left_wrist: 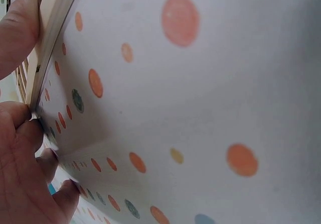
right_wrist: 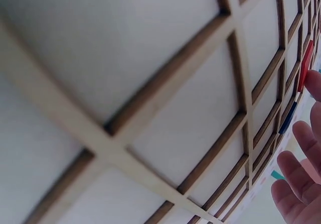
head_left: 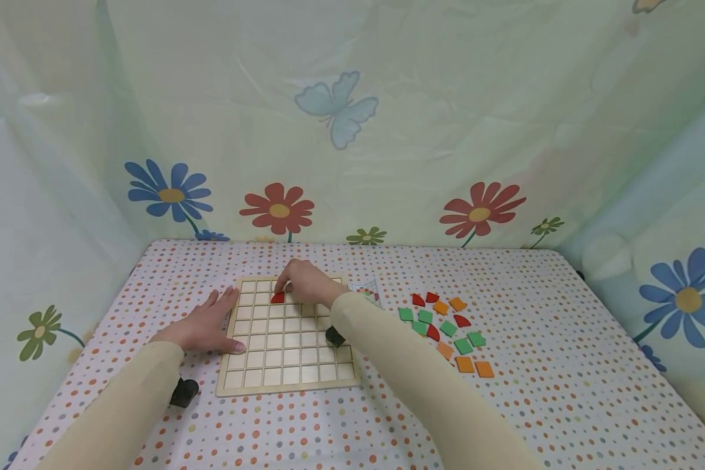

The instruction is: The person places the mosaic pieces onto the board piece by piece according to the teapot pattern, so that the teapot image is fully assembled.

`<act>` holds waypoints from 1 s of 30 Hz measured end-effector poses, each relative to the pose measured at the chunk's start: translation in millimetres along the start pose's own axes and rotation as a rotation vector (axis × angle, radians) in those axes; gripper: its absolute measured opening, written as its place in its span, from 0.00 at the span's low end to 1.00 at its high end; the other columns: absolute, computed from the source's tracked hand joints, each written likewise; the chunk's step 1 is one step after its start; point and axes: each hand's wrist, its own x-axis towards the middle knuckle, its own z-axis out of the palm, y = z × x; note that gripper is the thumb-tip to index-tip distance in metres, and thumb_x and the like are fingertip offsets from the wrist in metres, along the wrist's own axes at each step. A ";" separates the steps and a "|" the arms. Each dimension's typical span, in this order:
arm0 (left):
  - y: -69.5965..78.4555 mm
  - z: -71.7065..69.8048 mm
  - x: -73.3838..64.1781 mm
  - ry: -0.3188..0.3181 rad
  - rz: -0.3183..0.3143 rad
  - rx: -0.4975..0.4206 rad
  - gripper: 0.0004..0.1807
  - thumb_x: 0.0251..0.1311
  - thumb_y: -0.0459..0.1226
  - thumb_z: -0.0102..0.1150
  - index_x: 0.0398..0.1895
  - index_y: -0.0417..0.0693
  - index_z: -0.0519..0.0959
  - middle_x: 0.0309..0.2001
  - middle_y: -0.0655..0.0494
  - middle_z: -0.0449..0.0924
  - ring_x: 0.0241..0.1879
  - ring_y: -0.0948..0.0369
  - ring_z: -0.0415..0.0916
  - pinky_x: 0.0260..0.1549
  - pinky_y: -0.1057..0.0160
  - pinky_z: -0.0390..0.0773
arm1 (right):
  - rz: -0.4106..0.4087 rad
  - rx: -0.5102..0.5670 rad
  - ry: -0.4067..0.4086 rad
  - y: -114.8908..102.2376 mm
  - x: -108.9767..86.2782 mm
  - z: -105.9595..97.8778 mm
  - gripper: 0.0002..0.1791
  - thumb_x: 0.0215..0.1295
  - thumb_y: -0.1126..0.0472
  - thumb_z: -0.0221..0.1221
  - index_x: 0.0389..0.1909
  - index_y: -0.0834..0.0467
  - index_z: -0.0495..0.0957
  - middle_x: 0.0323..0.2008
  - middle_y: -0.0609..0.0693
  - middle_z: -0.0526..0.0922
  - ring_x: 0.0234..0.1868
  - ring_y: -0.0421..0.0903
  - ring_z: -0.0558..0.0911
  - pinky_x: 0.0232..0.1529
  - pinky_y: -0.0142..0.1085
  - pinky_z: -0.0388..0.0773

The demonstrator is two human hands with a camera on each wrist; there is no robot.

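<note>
A square wooden grid board point(head_left: 288, 388) lies on the table. My left hand point(head_left: 202, 326) rests along its left edge, fingers spread, thumb on the frame; in the left wrist view the thumb point(left_wrist: 20, 30) lies on the rim and the other fingers are beside it. My right hand point(head_left: 308, 282) reaches over the far part of the board. One of its fingertips touches a red quarter-circle tile point(head_left: 277, 298) in a cell; the right wrist view shows this contact at the tile point(right_wrist: 304, 68), with the other fingers loosely extended. A small blue piece point(right_wrist: 288, 117) shows near it.
Right of the board lie loose green tiles point(head_left: 425, 316), orange tiles point(head_left: 464, 364) and red quarter-circle tiles point(head_left: 432, 332). A printed sheet point(head_left: 369, 292) lies at the board's right edge, partly behind the right arm. A dotted cloth point(head_left: 540, 405) covers the table; a flowered curtain hangs behind.
</note>
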 end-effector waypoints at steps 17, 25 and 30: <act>3.7 5.0 1.8 -0.010 -0.009 0.002 0.64 0.54 0.49 0.76 0.80 0.31 0.44 0.81 0.31 0.38 0.79 0.29 0.32 0.73 0.25 0.46 | -0.013 0.018 0.004 7.4 -20.5 -12.6 0.17 0.76 0.72 0.51 0.51 0.57 0.88 0.55 0.52 0.86 0.66 0.49 0.78 0.69 0.41 0.76; 2.6 0.0 -1.2 -0.007 -0.002 0.013 0.64 0.55 0.50 0.75 0.81 0.31 0.43 0.81 0.31 0.37 0.79 0.30 0.31 0.73 0.25 0.46 | 0.036 0.107 0.054 31.1 -62.5 -42.7 0.16 0.77 0.70 0.52 0.54 0.59 0.85 0.60 0.55 0.81 0.66 0.53 0.77 0.66 0.45 0.78; 1.6 -1.9 -2.3 -0.014 0.002 0.013 0.64 0.55 0.50 0.75 0.80 0.30 0.42 0.81 0.29 0.37 0.79 0.29 0.32 0.73 0.25 0.46 | 0.064 0.109 0.090 57.1 -101.3 -56.3 0.15 0.77 0.70 0.52 0.55 0.59 0.85 0.63 0.57 0.79 0.65 0.55 0.77 0.64 0.48 0.79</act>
